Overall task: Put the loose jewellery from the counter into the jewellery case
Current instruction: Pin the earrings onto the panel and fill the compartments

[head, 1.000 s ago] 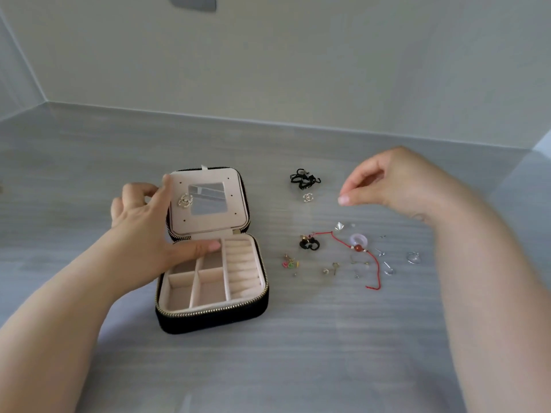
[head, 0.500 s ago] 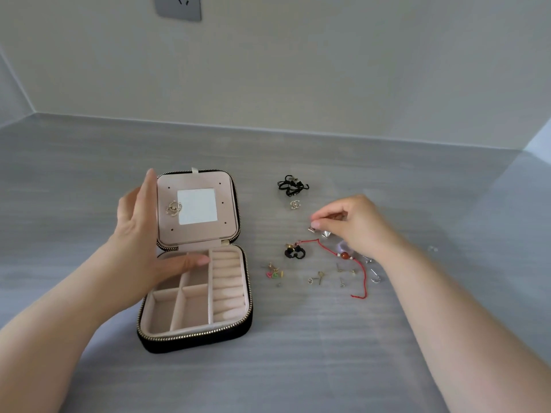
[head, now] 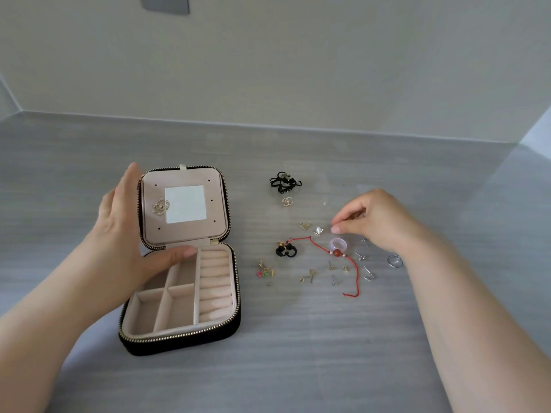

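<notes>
The black jewellery case (head: 179, 338) lies open on the grey counter, its pink tray empty and its mirrored lid (head: 216, 228) upright. One sparkly earring (head: 161, 206) is pinned in the lid; its match (head: 287, 201) lies on the counter. My left hand (head: 125, 234) steadies the lid, fingers straight behind its left edge, thumb across the hinge. My right hand (head: 375, 222) hovers over the loose pieces with thumb and forefinger pinched together; nothing shows between them. Just left of those fingertips lie two square studs (head: 318, 231).
Right of the case lie black hair ties (head: 284, 181), a black ring (head: 286, 250), a red string bracelet (head: 354, 272), a lilac ring (head: 339, 243), a silver ring (head: 395, 261) and several small studs (head: 310, 275). A wall socket (head: 165, 4) is above.
My right hand came down from above the counter to the square studs, then drew back a little to the right. Two studs now lie where one lay. My left hand stayed on the lid.
</notes>
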A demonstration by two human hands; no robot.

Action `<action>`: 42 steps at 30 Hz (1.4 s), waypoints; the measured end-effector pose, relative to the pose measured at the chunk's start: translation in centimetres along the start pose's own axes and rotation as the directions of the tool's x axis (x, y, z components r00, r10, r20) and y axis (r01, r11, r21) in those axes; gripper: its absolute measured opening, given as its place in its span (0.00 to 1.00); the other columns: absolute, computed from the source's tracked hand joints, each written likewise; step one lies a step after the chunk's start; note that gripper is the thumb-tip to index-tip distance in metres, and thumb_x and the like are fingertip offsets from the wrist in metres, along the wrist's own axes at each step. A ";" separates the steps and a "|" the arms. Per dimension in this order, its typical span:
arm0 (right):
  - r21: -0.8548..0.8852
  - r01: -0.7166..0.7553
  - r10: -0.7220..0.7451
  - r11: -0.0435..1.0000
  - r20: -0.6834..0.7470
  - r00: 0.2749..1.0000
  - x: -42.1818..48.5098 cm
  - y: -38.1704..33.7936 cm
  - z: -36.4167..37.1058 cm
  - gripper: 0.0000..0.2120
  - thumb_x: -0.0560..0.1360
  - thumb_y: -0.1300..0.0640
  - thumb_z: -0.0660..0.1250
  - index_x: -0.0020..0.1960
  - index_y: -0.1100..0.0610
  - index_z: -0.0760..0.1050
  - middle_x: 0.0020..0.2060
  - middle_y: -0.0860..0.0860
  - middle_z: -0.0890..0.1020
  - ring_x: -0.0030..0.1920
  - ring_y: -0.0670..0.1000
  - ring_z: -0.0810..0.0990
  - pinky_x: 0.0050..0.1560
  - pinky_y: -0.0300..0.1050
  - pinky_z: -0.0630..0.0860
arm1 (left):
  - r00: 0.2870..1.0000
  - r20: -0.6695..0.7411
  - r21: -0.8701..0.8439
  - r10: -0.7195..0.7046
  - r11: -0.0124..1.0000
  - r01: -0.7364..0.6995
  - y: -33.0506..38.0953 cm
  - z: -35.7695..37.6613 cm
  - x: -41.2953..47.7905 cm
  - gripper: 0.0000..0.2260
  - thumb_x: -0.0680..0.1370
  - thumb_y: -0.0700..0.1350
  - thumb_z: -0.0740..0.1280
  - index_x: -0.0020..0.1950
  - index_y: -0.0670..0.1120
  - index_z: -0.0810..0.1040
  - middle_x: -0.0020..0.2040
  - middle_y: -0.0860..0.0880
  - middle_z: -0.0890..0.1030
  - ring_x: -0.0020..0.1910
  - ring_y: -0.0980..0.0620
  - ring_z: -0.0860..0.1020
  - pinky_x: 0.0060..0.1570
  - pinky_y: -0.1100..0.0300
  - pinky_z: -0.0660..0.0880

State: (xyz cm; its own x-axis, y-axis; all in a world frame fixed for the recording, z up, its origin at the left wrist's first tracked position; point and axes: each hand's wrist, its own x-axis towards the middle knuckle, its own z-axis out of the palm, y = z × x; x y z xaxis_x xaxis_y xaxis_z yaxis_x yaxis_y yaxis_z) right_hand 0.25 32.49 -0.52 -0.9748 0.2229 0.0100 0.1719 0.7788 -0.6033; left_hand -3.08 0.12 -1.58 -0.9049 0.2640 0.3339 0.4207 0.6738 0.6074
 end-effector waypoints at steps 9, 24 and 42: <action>0.170 0.150 -0.126 0.974 -0.145 0.981 0.1 -1.6 1.6 0.11 0.68 0.64 0.72 0.34 0.50 0.77 0.32 0.44 0.81 0.29 0.37 0.76 0.35 0.26 0.71 | 0.999 -0.035 0.156 0.018 0.988 -0.012 2.4 0.4 -1.0 0.58 0.53 0.61 0.69 0.75 0.44 0.47 0.73 0.39 0.57 0.71 0.38 0.56 0.68 0.49 0.53; -0.097 0.122 -0.124 0.988 -0.016 0.992 0.3 -2.9 2.8 0.09 0.72 0.57 0.70 0.36 0.45 0.78 0.32 0.44 0.80 0.20 0.50 0.76 0.26 0.39 0.71 | 0.978 0.195 -0.457 0.076 0.889 0.022 2.7 0.7 -1.5 0.08 0.63 0.48 0.73 0.41 0.53 0.81 0.35 0.54 0.80 0.31 0.57 0.74 0.35 0.67 0.73; 0.432 0.360 -0.393 0.827 -0.014 0.919 -4.6 -11.5 4.4 0.03 0.67 0.51 0.72 0.36 0.50 0.81 0.34 0.54 0.82 0.33 0.47 0.74 0.37 0.41 0.69 | 0.961 0.252 -0.614 0.112 0.786 0.069 2.9 0.0 -1.5 0.10 0.65 0.49 0.71 0.46 0.52 0.80 0.37 0.56 0.82 0.26 0.55 0.75 0.32 0.67 0.72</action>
State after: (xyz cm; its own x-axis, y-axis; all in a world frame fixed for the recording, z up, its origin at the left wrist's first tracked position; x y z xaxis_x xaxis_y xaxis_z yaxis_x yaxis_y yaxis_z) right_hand 2.16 19.99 2.88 -0.9617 -0.0935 0.2575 -0.2706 0.4713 -0.8395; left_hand -0.51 1.71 -0.29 -0.8389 0.5031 0.2078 0.3080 0.1240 0.9433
